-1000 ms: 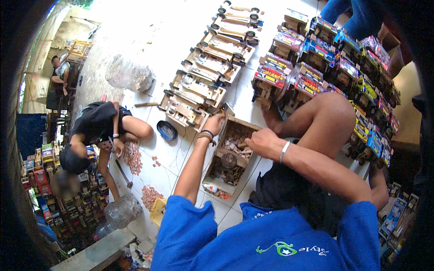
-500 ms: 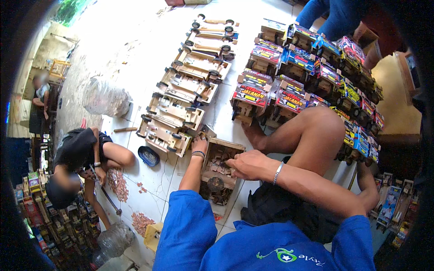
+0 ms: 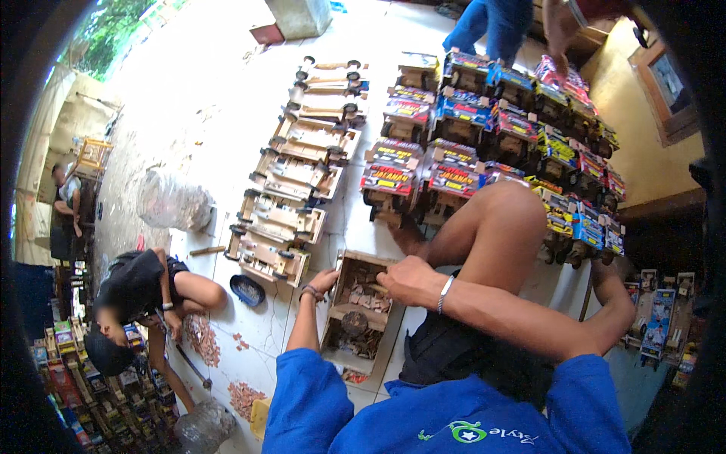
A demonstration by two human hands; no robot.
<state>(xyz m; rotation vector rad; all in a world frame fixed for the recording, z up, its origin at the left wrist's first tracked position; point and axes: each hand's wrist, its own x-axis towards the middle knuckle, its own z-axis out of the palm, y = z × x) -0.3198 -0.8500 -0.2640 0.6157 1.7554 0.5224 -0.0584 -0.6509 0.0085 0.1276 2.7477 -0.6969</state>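
Observation:
A wooden box [image 3: 327,337] with compartments stands on the floor in front of me. Small brown pieces lie in its upper compartment, and a dark round block [image 3: 355,324] sits at the divider. My left hand [image 3: 323,283] is closed on the box's left edge, with a dark band at its wrist. Over the upper compartment, my right hand [image 3: 412,281] is curled closed, its fingertips pointing in. A pale stick-like piece shows beside those fingers; what they grip is partly hidden. Nearby to the left lie upturned wooden toy truck frames [image 3: 276,227] with black wheels.
Rows of colourful toy trucks [image 3: 454,170] stand beyond my bent knee. A blue oval tray [image 3: 248,290] and piles of brown pieces [image 3: 203,340] lie left. A person in black [image 3: 136,291] crouches there near a hammer [image 3: 193,366]. Another person's hand [image 3: 558,64] reaches over the trucks.
My left hand has come back from the box's far corner to its left edge. My right hand stays over the upper compartment. The other person's hand at the upper right has moved onto the trucks.

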